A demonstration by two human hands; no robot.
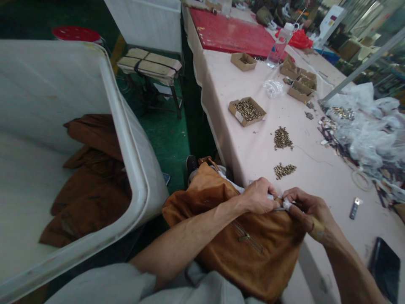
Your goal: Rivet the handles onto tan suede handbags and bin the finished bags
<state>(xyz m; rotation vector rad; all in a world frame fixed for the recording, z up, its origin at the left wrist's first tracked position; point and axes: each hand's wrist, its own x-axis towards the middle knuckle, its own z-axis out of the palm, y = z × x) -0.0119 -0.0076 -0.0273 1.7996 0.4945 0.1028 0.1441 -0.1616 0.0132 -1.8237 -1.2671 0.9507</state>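
Brown bag (268, 257) held by its rim, right at the table (262, 156) corner
The bag's been wedged between the wearer's grey clothing (209, 291) and the table, probably so its weight is taken while the rim is handled. The rim is gripped tightly by the left hand (260, 197), and a white scrap (287, 204) is pinched narrowly by the right hand (311, 211); what's under the fingertips can't be told. Two stud piles (282, 138) are kept near, likely for easy reach.

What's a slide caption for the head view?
Left hand grips a brown bag at its edge; right hand pinches white material there, near heaps of brass-coloured pieces on a table.
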